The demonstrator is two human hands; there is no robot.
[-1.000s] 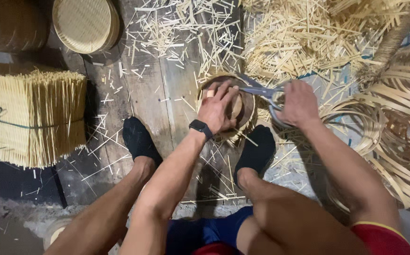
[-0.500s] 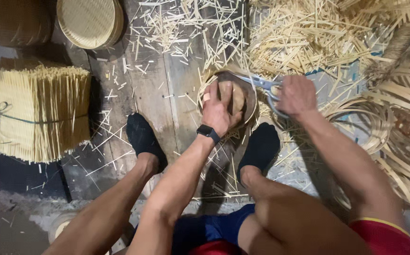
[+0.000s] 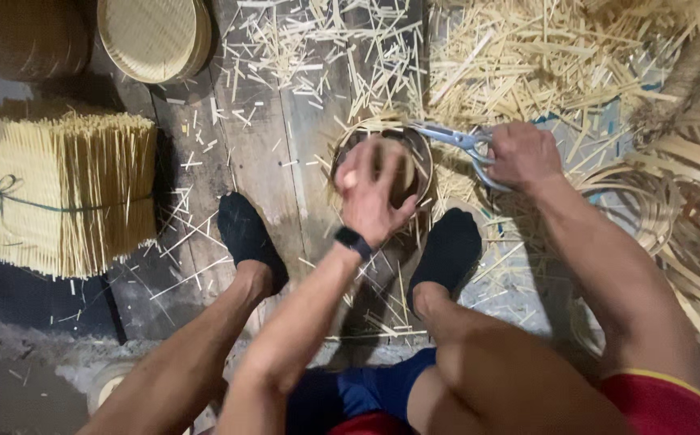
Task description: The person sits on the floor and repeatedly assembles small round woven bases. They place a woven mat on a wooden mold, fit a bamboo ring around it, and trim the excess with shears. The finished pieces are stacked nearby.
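My left hand (image 3: 374,193) is cupped over the little round basket (image 3: 382,165), fingers curled on its rim to steady it between my feet (image 3: 245,234). It sits on the plank floor (image 3: 261,145), so the rim comes up right under the blades. My right hand (image 3: 523,153) is closed through the loops of the scissors (image 3: 455,138); their steel tips point at the rim's far edge, where stiff strips poke out. Whether the blades are parted, I can't tell. Pale, dry trimmings (image 3: 519,56) litter the boards. A tied bundle (image 3: 52,189) of straight sticks lies left, and flat coiled bands (image 3: 688,201) right.
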